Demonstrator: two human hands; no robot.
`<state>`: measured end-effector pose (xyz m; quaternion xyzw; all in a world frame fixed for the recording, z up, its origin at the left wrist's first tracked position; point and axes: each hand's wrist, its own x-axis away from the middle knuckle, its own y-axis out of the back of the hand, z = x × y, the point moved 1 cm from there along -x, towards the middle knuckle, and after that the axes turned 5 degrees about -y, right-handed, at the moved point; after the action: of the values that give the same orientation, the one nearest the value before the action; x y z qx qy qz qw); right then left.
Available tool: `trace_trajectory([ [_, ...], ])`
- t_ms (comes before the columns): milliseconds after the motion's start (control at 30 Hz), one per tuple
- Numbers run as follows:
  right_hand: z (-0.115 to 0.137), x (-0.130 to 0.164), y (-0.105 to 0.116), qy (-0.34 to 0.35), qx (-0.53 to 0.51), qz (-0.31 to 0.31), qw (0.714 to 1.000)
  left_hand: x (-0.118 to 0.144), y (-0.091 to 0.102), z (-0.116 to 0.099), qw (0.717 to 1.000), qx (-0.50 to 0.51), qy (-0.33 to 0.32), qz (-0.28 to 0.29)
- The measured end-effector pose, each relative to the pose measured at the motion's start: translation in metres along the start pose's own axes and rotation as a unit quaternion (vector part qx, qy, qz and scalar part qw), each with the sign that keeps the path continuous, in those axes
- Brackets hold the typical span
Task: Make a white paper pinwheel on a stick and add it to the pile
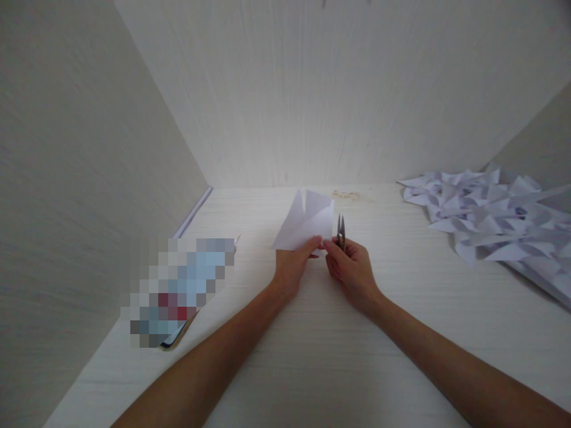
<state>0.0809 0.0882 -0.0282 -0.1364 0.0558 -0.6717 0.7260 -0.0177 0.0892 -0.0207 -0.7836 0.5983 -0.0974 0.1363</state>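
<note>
My left hand (292, 267) is closed on the lower edge of a white piece of paper (303, 226), thumb on top and fingers beneath. A narrow slit runs down from the paper's top edge, and its right side looks folded. In my right hand (354, 270) is a small pair of dark metal thread snips (341, 229), blades pointing up and slightly apart. The thumb and forefinger of that hand also meet the paper's lower right corner. The handles of the snips are hidden in the palm.
A heap of folded white paper pieces (482, 214) lies at the right. At the left is a phone-like device (196, 279), mostly blurred out. A thin white strip (194, 211) runs along the left wall. Pale walls (285, 95) enclose the white tabletop (285, 368).
</note>
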Motion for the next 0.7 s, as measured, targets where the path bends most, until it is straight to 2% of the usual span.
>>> trace_trajectory([
  [167,0.001,0.001,0.0,0.0,-0.001,0.008,1.0,-0.003,0.005,0.002,0.999,-0.044,0.003,0.001],
  [300,0.006,0.001,-0.002,-0.017,-0.042,0.089,0.995,-0.013,0.011,-0.003,0.997,-0.013,-0.032,-0.072],
  [367,0.006,0.002,-0.004,-0.033,-0.05,0.118,0.991,-0.017,0.013,-0.008,0.995,0.017,-0.05,-0.085],
  [533,0.003,0.004,-0.008,-0.078,0.012,0.187,0.979,-0.019,0.013,-0.012,0.994,0.062,-0.051,-0.075],
  [700,0.005,0.005,-0.008,-0.097,0.058,0.175,0.978,-0.017,0.012,-0.009,0.995,0.068,-0.049,-0.058],
])
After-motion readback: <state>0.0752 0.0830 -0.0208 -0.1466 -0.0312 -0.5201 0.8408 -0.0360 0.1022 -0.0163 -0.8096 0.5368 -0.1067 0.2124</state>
